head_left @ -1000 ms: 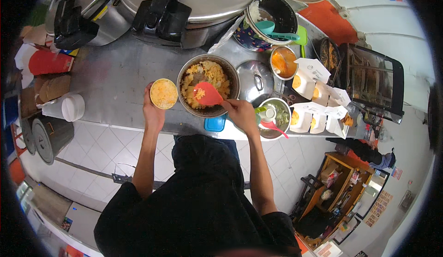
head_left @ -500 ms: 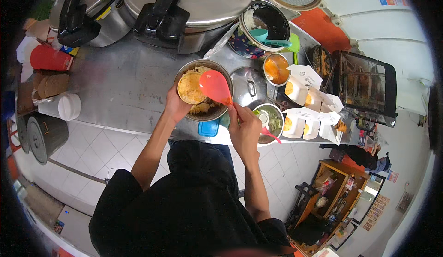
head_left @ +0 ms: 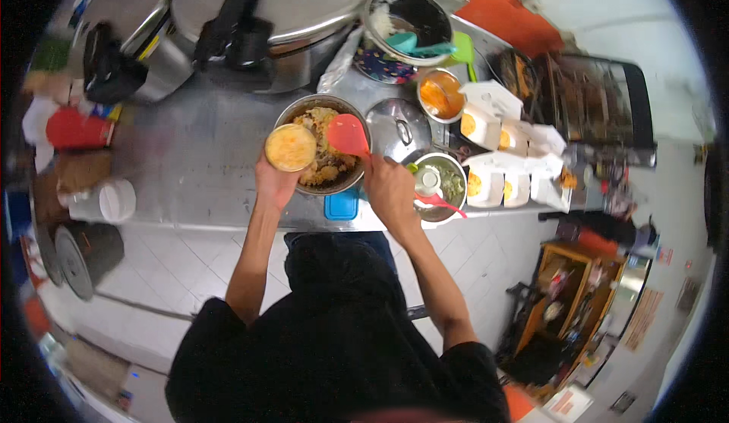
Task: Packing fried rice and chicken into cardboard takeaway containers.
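Note:
My left hand (head_left: 275, 185) is closed round a small round cup (head_left: 291, 148) filled level with yellow-orange rice. The cup tilts over the left rim of a metal pot (head_left: 354, 109), covering part of it. Inside the pot lies a loose layer of fried rice (head_left: 326, 171). My right hand (head_left: 391, 191) grips the handle of a red rice paddle (head_left: 347, 134), whose blade is over the pot's right side, apart from the cup. A blue lid or box (head_left: 342, 204) lies by the pot's near edge.
Right of the pot are a metal lid (head_left: 391, 138), a bowl of chopped greens (head_left: 454, 186), a bowl of orange sauce (head_left: 442, 96) and several white food boxes (head_left: 486, 128). Behind stand large steel cookers (head_left: 304, 13) and a rice pot (head_left: 425, 17). A person (head_left: 607, 228) is far right.
My left hand has drawn the rice-filled cup leftward over the pot's rim. The paddle blade, earlier overlapping the cup, is now apart from it. The whole view has shifted slightly.

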